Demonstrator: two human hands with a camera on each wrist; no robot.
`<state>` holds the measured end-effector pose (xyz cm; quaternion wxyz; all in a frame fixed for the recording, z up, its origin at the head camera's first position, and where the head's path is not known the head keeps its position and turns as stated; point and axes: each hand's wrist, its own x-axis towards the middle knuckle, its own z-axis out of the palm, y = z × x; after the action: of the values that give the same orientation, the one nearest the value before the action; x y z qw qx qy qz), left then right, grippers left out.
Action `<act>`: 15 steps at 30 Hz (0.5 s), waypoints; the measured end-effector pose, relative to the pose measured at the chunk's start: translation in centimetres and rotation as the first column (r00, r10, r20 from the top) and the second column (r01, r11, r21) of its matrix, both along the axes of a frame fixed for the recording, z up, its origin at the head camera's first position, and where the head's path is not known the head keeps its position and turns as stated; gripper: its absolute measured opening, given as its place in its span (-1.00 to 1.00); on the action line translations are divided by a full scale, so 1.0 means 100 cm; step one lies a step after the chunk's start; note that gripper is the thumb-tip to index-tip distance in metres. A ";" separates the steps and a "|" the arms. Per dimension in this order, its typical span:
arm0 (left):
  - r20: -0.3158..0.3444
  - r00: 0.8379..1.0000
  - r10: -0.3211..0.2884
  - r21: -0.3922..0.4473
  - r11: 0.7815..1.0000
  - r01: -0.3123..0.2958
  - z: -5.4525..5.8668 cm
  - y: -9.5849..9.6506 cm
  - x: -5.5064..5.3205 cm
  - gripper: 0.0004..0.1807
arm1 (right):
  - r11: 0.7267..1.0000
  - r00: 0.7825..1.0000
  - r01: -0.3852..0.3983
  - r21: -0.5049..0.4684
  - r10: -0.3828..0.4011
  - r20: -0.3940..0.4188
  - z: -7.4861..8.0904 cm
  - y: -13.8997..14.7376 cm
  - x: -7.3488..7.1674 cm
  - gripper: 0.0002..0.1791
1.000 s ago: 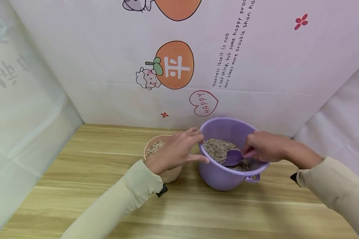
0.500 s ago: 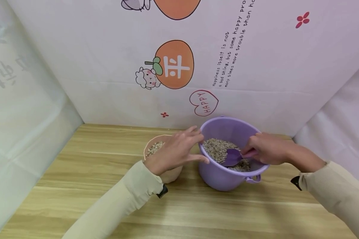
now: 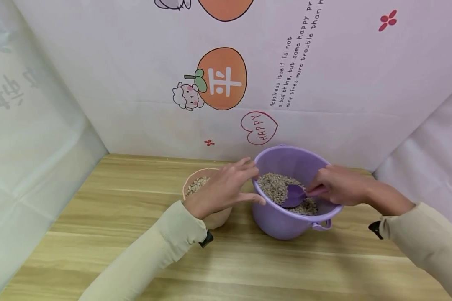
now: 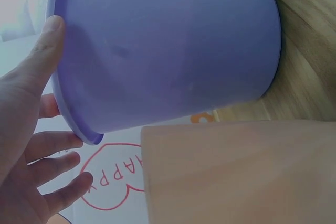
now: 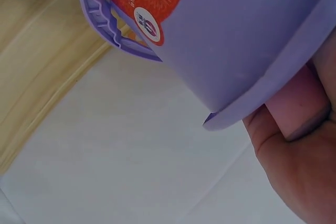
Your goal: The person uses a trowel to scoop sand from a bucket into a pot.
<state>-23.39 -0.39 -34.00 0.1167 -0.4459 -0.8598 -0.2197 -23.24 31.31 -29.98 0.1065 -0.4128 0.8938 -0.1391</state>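
Observation:
A purple bucket (image 3: 276,223) stands tilted-looking near the back of the table, partly filled with small pale grains (image 3: 273,187). The left hand (image 3: 226,188) pinches its left rim: in the left wrist view the thumb (image 4: 46,45) lies on the outer wall, while other fingers spread past the edge. Inside the bucket, a scoop has its purple blade (image 3: 295,195) pushed into the grains. The right hand (image 3: 342,185) grips the scoop's pink handle (image 5: 299,103) over the right rim. Left of the bucket, partly hidden under the left forearm, is a peach container (image 3: 220,219) with similar grains.
The wooden table (image 3: 229,267) meets a white printed sheet (image 3: 154,129) close behind the bucket. Pale cloth (image 3: 41,138) hangs on the left, and more cloth (image 3: 425,138) on the right. The bucket's purple carrying handle (image 5: 100,19) hangs at its side.
The right hand has shifted slightly right along with its forearm, and the scoop blade stays in the grains. The left hand keeps its place on the rim. The head view has moved slightly.

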 end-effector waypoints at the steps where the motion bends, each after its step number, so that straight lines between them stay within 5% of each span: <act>1: 0.000 1.000 0.000 -0.001 1.000 0.000 0.000 0.000 0.000 -0.47 | 1.000 1.000 0.000 0.000 0.000 0.001 0.000 0.000 0.000 -0.70; 15: 0.007 1.000 -0.017 -0.011 1.000 0.017 0.002 0.001 0.000 -0.48 | 0.999 0.996 0.008 -0.051 -0.004 0.084 0.000 -0.002 0.001 -0.75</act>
<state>-23.40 -0.34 -33.82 0.1093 -0.4533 -0.8575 -0.2175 -23.11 31.15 -29.97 0.1329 -0.4064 0.8860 -0.1796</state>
